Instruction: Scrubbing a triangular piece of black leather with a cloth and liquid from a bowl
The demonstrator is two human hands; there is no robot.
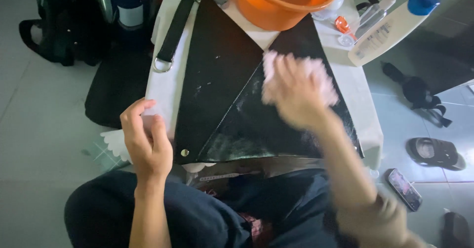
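While the black leather bag lies flat on the white-covered tabletop, its lower left edge is gripped by the left hand, whose fingers are curled shut around the edge near a small metal stud. A pale pink cloth is pressed against the bag's glossy right panel by the right hand, which is blurred; its fingers are seen spread over the cloth, though how tightly the cloth is held cannot be told. The bag's black strap, ending in a metal ring, is laid along the upper left. An orange plastic basin is set at the bag's top corner, and a white bottle with a blue cap is laid to the right. A phone and a sandal are seen on the floor.
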